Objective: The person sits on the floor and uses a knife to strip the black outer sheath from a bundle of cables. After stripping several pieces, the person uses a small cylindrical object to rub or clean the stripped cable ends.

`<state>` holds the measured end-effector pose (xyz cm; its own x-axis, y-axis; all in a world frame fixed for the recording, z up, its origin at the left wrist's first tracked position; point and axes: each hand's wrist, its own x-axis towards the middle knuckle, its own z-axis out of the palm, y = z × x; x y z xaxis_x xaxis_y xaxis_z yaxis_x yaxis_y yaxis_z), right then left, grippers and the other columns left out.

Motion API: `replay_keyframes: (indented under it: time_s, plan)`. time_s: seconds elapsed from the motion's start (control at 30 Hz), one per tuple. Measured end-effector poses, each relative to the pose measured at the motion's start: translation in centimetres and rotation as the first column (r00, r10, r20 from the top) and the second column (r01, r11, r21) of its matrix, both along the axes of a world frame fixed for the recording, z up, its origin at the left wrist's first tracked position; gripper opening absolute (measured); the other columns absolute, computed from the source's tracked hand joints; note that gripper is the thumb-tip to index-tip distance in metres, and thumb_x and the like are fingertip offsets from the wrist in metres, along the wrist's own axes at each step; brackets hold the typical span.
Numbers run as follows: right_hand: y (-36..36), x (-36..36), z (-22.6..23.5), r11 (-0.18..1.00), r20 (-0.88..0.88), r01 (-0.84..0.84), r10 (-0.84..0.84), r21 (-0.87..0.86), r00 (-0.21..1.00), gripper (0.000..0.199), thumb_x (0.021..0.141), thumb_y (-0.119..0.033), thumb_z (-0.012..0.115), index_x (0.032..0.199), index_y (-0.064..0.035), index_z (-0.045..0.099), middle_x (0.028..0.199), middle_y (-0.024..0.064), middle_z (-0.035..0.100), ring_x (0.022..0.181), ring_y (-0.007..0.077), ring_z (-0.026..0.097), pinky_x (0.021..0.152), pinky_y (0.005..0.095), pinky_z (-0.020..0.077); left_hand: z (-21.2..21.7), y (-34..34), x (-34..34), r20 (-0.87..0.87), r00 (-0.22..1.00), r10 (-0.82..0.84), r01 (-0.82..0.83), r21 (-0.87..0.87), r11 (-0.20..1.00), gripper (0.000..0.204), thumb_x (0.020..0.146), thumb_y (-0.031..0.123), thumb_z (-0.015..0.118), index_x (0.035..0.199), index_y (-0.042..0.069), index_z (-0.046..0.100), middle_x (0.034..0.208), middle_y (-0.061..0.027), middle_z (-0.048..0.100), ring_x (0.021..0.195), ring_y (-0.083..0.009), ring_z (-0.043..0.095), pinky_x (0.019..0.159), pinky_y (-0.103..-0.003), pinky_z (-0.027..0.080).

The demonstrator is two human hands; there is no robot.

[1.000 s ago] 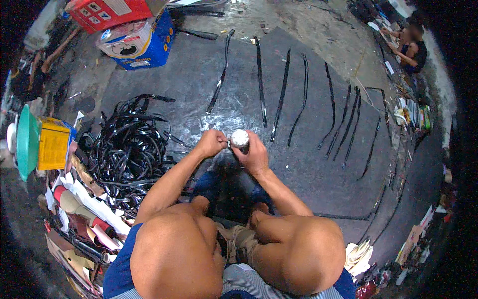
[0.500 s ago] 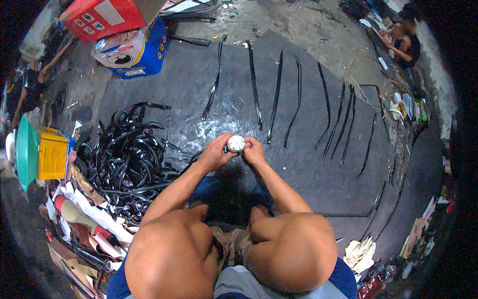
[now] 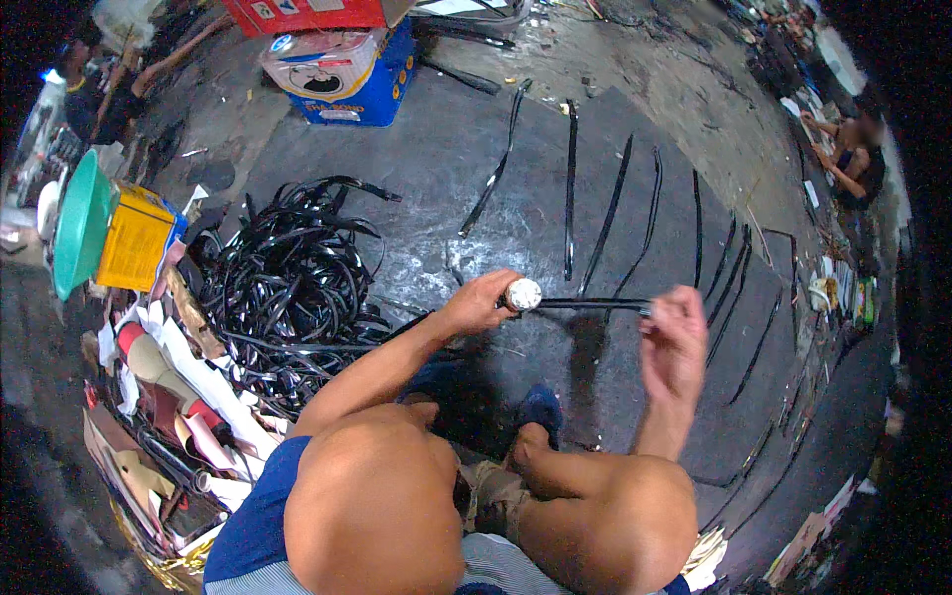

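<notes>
My left hand [image 3: 484,300] grips a small round object with a white, crusted-looking top [image 3: 523,295], held above the dark mat between my knees. What this object is cannot be told. From it a glossy black strip [image 3: 590,303] runs almost straight to the right. My right hand [image 3: 674,342] is raised at the strip's far end, fingers closed around it; motion blurs the fingertips a little. Close to my left forearm lies a tangled heap of black strips [image 3: 288,278].
Single black strips, such as one long strip [image 3: 570,198], lie spaced out across the mat. A blue and white box [image 3: 342,79] stands beyond the heap. At left are a yellow tin [image 3: 139,238], a green basin [image 3: 81,226] and scraps [image 3: 149,357]. Another person [image 3: 853,159] sits far right.
My right hand has moved away to the right from beside my left hand, and the black strip now stretches between them. The view has shifted, so surroundings appear displaced.
</notes>
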<state>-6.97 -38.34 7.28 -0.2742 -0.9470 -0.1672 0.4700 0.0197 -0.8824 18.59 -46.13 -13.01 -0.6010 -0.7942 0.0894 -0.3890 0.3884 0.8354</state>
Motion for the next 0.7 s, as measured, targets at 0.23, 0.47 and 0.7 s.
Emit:
replay_keyframes:
  time_s: [0.23, 0.47, 0.7]
  plan:
    - [2.7, -2.7, 12.2, 0.954, 0.042, 0.001, 0.013, -0.300, 0.999, 0.035, 0.092, 0.003, 0.059, 0.123, -0.0021, 0.044, 0.095, 0.0076, 0.050, 0.079, 0.0133, 0.050, 0.067, 0.0227, 0.0474, 0.0, -0.2, -0.1, 0.014, 1.000, -0.009, 0.008, 0.049, 0.999, 0.057, 0.075, 0.015, 0.083, 0.125, 0.006, 0.059, 0.119, -0.0161, 0.064, 0.114, -0.0356, 0.062, 0.097, -0.042, 0.050]
    - [-7.3, -8.3, 15.2, 0.887, -0.117, 0.054, -0.121, -0.459, 0.986, 0.038, 0.099, -0.002, 0.051, 0.136, 0.0060, 0.048, 0.117, 0.0150, 0.059, 0.105, 0.0196, 0.059, 0.089, 0.0293, 0.0482, 0.2, -0.1, 1.4, 0.084, 0.996, -0.012, 0.010, 0.025, 1.000, 0.062, 0.073, 0.017, 0.081, 0.128, 0.005, 0.057, 0.126, -0.0158, 0.062, 0.120, -0.0357, 0.058, 0.101, -0.041, 0.048]
    - [-20.2, -20.2, 14.6, 0.896, -0.331, 0.240, -0.371, -0.374, 0.868, 0.027, 0.090, -0.005, 0.072, 0.115, -0.0014, 0.064, 0.096, 0.0045, 0.068, 0.087, 0.0174, 0.065, 0.079, 0.0288, 0.0534, -1.4, -10.3, 7.9, 0.116, 0.913, 0.392, -0.372, -0.162, 0.914, 0.075, 0.070, 0.006, 0.068, 0.142, 0.000, 0.047, 0.144, -0.0236, 0.050, 0.135, -0.0404, 0.045, 0.115, -0.044, 0.035]
